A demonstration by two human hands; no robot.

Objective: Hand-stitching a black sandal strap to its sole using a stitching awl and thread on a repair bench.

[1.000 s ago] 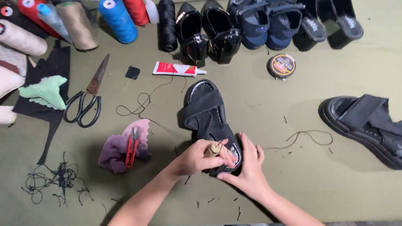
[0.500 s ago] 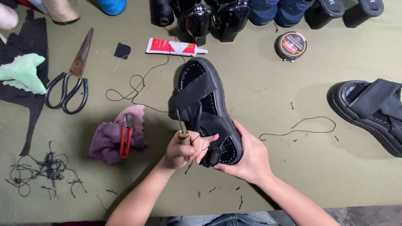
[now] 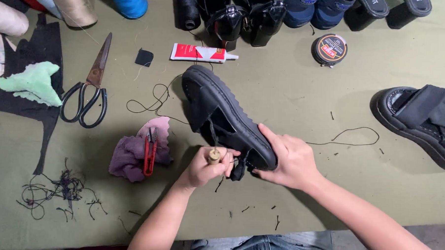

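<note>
1. Holding the black sandal [image 3: 223, 115] tilted above the desk [image 3: 292, 93] centre, keep your right hand [image 3: 288, 159] clamped on its near end.
2. Keep left hand [image 3: 206, 166] fingers clenched around the wooden-handled awl [image 3: 213, 155]; push straight.

Counts of the things laid around the black sandal [image 3: 227, 118] on the green table [image 3: 292, 93].

Two black sandals were in view: the held one and a second sandal [image 3: 420, 122] well to its right. Beyond it lay one red-and-white glue tube [image 3: 201, 53] and one round polish tin [image 3: 329, 49]. To its left lay one pair of large scissors [image 3: 88, 93], one red thread snipper [image 3: 149, 151] on one pink cloth [image 3: 135, 154], one green scrap [image 3: 30, 84] and one small black patch [image 3: 144, 57]. Two hands were at it, a left hand [image 3: 206, 166] with one wooden-handled awl [image 3: 213, 155] and a right hand [image 3: 290, 159]. The thread cones and shoes along the far edge were cut off by the frame, so their number could not be told.
</note>
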